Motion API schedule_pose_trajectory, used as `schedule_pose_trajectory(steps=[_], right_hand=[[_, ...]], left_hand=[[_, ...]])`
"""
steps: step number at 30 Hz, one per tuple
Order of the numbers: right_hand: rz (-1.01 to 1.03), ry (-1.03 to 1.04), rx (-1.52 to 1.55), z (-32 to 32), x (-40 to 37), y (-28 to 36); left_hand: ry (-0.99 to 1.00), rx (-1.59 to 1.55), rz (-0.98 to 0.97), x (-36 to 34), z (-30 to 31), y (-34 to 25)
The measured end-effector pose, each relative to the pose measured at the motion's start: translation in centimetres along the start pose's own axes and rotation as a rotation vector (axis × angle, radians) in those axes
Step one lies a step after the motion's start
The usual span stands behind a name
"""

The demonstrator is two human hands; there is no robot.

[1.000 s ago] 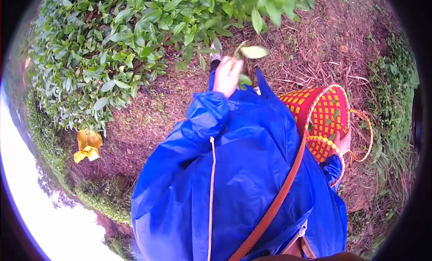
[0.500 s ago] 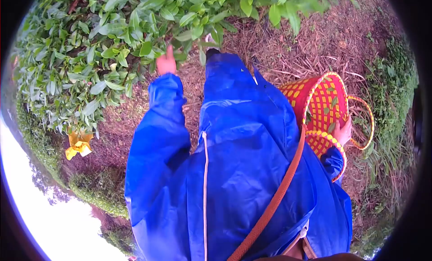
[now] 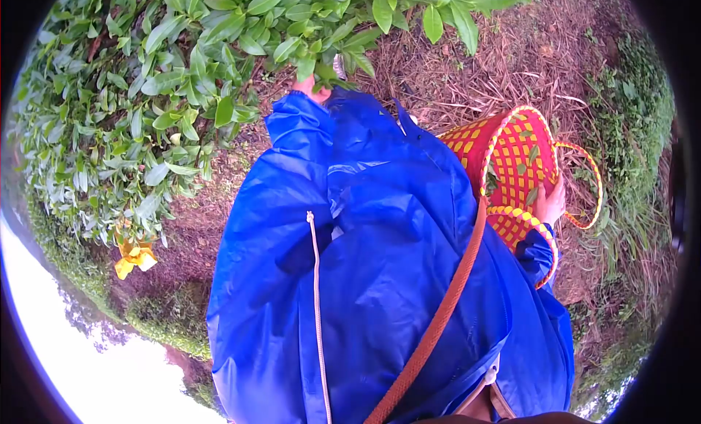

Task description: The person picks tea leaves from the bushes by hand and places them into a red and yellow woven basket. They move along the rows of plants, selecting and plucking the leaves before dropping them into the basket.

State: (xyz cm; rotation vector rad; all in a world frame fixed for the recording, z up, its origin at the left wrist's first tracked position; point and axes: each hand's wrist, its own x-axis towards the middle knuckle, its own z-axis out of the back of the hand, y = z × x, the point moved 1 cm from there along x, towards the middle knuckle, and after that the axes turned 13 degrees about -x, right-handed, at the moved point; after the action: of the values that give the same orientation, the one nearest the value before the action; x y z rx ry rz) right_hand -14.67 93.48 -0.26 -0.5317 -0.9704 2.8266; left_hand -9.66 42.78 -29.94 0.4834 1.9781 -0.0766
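My left hand (image 3: 312, 90) reaches to the lower edge of the leafy green bush (image 3: 219, 66). Leaves cover its fingers, so I cannot see whether they hold anything. My right hand (image 3: 551, 203) grips the rim of a red and yellow woven basket (image 3: 461, 143) at my right side. The basket lies tilted with its mouth toward me, and a few green leaves (image 3: 534, 154) show inside. A brown-red woven strap (image 3: 438, 329) runs across my blue rain jacket (image 3: 380, 278) to the basket.
Ground (image 3: 504, 66) strewn with dry stems lies around my feet. A yellow object (image 3: 135, 258) hangs or lies below the bush at left. Grass and low green plants (image 3: 631, 154) grow along the right. The basket's looped handle (image 3: 600, 183) sticks out to the right.
My left hand has moved right along the bush's edge, its fingers now behind leaves. The left sleeve swung inward over my front. My right hand stays on the basket, which shifted slightly left in view.
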Motion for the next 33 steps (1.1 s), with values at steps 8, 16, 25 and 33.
schedule_pose_trajectory(steps=[8, 16, 25, 33], right_hand=[[-0.071, 0.049, 0.030, -1.9, -1.8, -2.3], [-0.118, 0.047, -0.011, -4.4, -2.9, -3.7], [-0.105, 0.003, -0.023, -4.8, -2.9, -4.2], [-0.161, 0.078, 0.003, -5.7, -3.3, -4.3]], left_hand=[[-0.105, -0.101, 0.068, 3.1, -5.8, 1.2], [-0.241, -0.083, -0.213, 0.5, -2.2, 1.6], [-0.588, 1.098, -1.243, -5.7, -7.1, 1.2], [-0.274, 0.424, -0.832, -10.3, -5.1, 4.6]])
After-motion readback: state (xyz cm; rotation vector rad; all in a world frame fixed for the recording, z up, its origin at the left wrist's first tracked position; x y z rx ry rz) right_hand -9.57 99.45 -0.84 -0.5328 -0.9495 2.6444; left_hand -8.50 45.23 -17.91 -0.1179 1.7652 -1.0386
